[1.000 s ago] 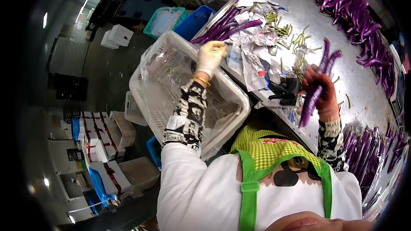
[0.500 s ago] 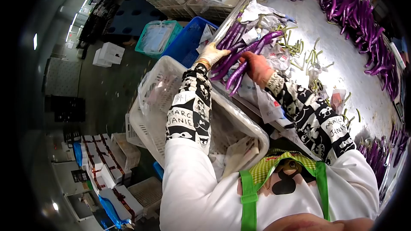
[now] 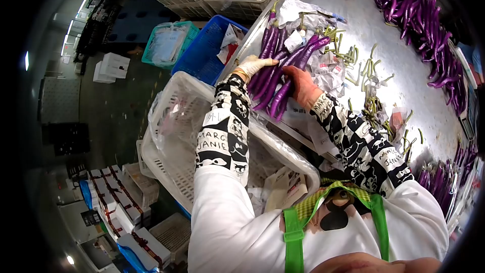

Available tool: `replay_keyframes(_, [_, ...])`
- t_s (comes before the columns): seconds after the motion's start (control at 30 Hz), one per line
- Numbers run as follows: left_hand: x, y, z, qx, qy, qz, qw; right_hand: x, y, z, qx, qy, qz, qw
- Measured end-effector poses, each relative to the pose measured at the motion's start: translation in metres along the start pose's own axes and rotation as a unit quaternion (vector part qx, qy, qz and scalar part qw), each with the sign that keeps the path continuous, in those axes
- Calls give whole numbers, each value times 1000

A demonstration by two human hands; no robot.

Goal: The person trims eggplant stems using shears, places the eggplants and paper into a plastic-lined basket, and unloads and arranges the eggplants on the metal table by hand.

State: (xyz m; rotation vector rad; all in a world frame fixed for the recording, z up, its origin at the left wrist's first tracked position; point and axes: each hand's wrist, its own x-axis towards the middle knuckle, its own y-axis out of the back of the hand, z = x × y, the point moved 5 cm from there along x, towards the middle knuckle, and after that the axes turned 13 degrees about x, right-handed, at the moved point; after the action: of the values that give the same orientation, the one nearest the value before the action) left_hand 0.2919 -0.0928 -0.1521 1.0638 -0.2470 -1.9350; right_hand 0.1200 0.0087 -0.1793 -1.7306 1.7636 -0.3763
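Fingers of our pale-gloved left hand (image 3: 249,64) rest against the left side of a cluster of purple eggplants (image 3: 268,87), one digit stretched across the top; our reddish-gloved right hand (image 3: 302,85) meets the cluster from the other side. Much of both grips is hidden, so we cannot tell how tightly either hand closes. Bracketing both flanks probably keeps these smooth, slender pieces lined up and stops them rolling apart. They lie at the near edge of the bench (image 3: 429,116), beside crumpled paper (image 3: 323,73) that may cushion the skins. Our white crate (image 3: 308,169) stands just beside that edge, its clear plastic lining (image 3: 166,114) likely shielding contents from the slatted walls. Green stem pieces (image 3: 348,58) lie scattered beyond the paper.
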Motion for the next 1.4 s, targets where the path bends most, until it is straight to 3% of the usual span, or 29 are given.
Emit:
replay_keyframes(0.03, [-12,1,13,-34,-17,-19,999,-9,-6,-10,-115,125,-58,984])
replay_keyframes(0.07, [-27,4,26,-34,-37,10,999,-1,-3,-8,-90,105,-65,988])
replay_keyframes(0.1, [-22,-3,30,-152,-95,-86,980,2,0,-5,-108,129,-74,983])
replay_keyframes(0.17, [-13,-6,20,-129,-56,-94,986,7,3,-2,-143,177,-90,970])
replay_keyframes(0.2, [2,-12,9,-149,-55,-56,986,37,34,35,-62,121,-85,987])
replay_keyframes(0.27, [-33,-14,40,-170,-64,-92,979,55,62,52,-117,132,-118,977])
replay_keyframes(0.33, [-40,-11,49,-82,-39,-111,990,48,68,38,-184,162,-113,963])
replay_keyframes(0.4, [-24,-14,48,-82,-80,-131,985,38,52,18,19,15,-82,996])
replay_keyframes(0.43, [-53,-14,70,-184,-73,-174,965,34,48,11,121,-50,-45,990])
replay_keyframes(0.47, [-55,-17,77,-242,-90,-196,946,21,29,-12,160,-70,-83,981])
replay_keyframes(0.5, [-55,-19,86,-298,-108,-217,923,28,32,-14,144,-40,-96,984])
replay_keyframes(0.57, [-47,-17,96,-252,-131,-140,949,41,40,-16,112,21,-119,986])
replay_keyframes(0.6, [-51,-16,105,-218,-131,-153,955,47,44,-15,176,-9,-96,980])
replay_keyframes(0.63, [-61,-13,120,-186,-130,-166,960,24,25,-45,2,95,-149,984])
replay_keyframes(0.7, [-73,-3,148,-111,-168,-127,971,-32,-16,-108,-354,345,-124,861])
replay_keyframes(0.83, [-92,11,194,85,-233,1,969,-48,-26,-135,-270,258,-112,921])
replay_keyframes(0.9, [-115,8,213,168,-252,48,952,-64,-27,-151,-262,338,-137,893])
replay_keyframes(0.97, [-129,-4,220,86,-295,30,951,-79,-24,-167,-295,371,-151,868])
replay_keyframes(1.0, [-132,-12,220,11,-310,5,951,-81,-14,-162,-177,402,-162,884])
replay_keyframes(1.07, [-146,-23,228,-59,-348,12,936,-81,17,-162,-126,405,-164,891])
replay_keyframes(1.1, [-160,-35,233,-105,-353,13,930,-88,25,-166,-220,467,-151,843])
replay_keyframes(1.13, [-171,-44,236,-87,-356,64,928,-84,44,-168,-27,317,-91,944])
replay_keyframes(1.2, [-184,-69,239,-114,-352,88,925,-113,51,-179,196,116,-82,970])
replay_keyframes(1.23, [-186,-84,241,-88,-357,97,925,-129,52,-191,232,100,-136,958])
replay_keyframes(1.3, [-197,-106,249,-57,-305,139,941,-130,84,-198,135,181,-119,967])
replay_keyframes(1.33, [-210,-113,254,-72,-247,123,958,-139,74,-209,227,76,-171,956])
replay_keyframes(1.37, [-204,-126,258,-111,-242,85,960,-169,71,-217,162,148,-163,962])
replay_keyframes(1.4, [-230,-123,267,-57,-219,83,971,-196,54,-225,189,139,-98,967])
